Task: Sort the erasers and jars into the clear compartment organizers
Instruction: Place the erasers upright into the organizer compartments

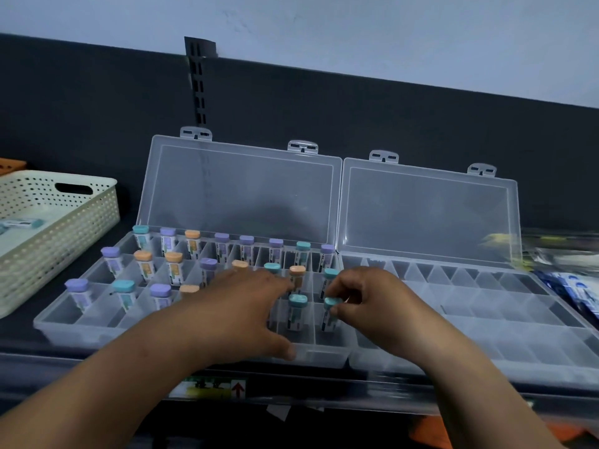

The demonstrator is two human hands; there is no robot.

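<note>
Now right hand [366,301] pinches teal eraser [330,301] upright in left organizer [48,325]; left hand [249,306] flat, fingers spread.

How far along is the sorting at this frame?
Done: the left organizer holds upright erasers in most compartments. In hand: the right hand pinches a teal-capped eraser at its front right corner; the left hand lies open over it. Remaining: the right organizer looks empty, and an eraser lies in the basket.
</note>
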